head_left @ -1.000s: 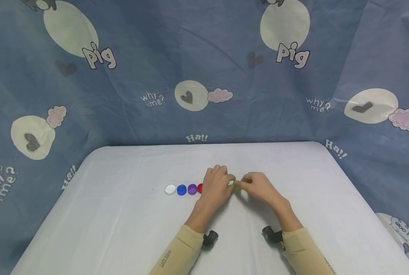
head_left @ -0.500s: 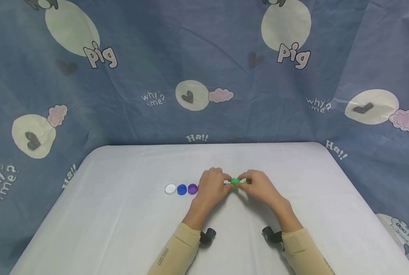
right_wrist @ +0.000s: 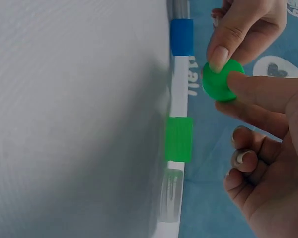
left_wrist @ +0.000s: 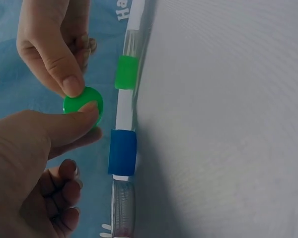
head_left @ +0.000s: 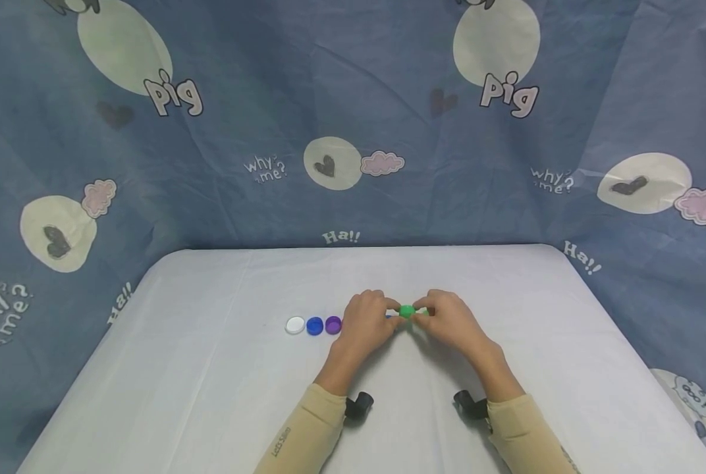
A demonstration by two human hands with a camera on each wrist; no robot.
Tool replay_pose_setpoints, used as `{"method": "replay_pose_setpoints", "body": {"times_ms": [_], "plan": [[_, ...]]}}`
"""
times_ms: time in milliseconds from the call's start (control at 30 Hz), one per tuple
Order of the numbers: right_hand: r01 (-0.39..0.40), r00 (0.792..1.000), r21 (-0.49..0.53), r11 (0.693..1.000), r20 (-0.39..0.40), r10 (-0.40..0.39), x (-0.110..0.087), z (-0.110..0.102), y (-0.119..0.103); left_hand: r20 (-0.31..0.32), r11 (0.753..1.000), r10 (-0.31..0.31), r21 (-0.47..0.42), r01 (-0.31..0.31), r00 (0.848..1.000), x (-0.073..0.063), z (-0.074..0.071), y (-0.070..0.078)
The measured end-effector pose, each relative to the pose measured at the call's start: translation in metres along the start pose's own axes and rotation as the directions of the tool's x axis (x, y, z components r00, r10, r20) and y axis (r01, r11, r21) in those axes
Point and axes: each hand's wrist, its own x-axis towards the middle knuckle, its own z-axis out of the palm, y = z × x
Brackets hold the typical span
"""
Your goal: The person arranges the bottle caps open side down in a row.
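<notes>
Two green caps point(right_wrist: 216, 88), two blue caps point(head_left: 314, 326), two clear caps point(left_wrist: 123, 208), one purple cap point(head_left: 333, 324), one white cap point(head_left: 295, 325) show.

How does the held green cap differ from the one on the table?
The left hand and right hand pinch the held cap above the table; the table cap rests on it. In the wrist views, the held cap shows its round face; the table cap, its side. Both are green.

Compared with one second earlier, the green cap point(head_left: 407, 311) between my fingertips, formerly a thin sliver, presents a broad surface. My left hand point(head_left: 366, 322) has shifted leftward: the red cap beside it can hardly be made out, and a blue cap point(head_left: 390, 317) partly shows. My right hand point(head_left: 450, 316) lies slightly farther forward.
</notes>
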Motion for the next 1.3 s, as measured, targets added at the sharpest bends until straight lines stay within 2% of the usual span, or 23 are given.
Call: {"method": "replay_pose_setpoints", "body": {"times_ms": [167,400,533,767,967,1133,1300], "plan": [[-0.012,1.0,0.042,0.999,-0.012,0.012,0.0,-0.002,0.001,-0.014,1.0,0.025,0.007,-0.025,1.0,0.0,-0.001,0.001],[-0.083,0.996,0.198,0.977,0.041,0.076,-0.001,-0.001,0.003,-0.034,0.998,0.061,0.031,-0.06,0.998,-0.001,-0.002,0.002],[-0.106,0.993,0.244,0.964,0.068,0.092,-0.001,-0.001,0.007,-0.051,0.996,0.083,0.02,-0.082,0.995,-0.002,-0.004,0.003],[-0.139,0.988,0.25,0.958,0.106,0.115,-0.003,-0.003,0.01,-0.05,0.994,0.108,0.003,-0.108,0.993,-0.001,-0.004,0.006],[-0.125,0.987,0.238,0.963,0.125,0.098,-0.003,-0.006,0.009,-0.033,0.996,0.08,-0.023,-0.081,0.996,-0.001,-0.004,0.005],[-0.095,0.984,0.24,0.966,0.167,0.055,-0.003,-0.008,0.011,0.01,0.997,0.047,-0.066,-0.046,0.999,-0.001,-0.004,0.003],[-0.058,0.991,0.221,0.974,0.128,0.03,-0.003,-0.008,0.01,0.038,0.996,0.037,-0.088,-0.033,0.999,-0.001,-0.004,0.002]]}}
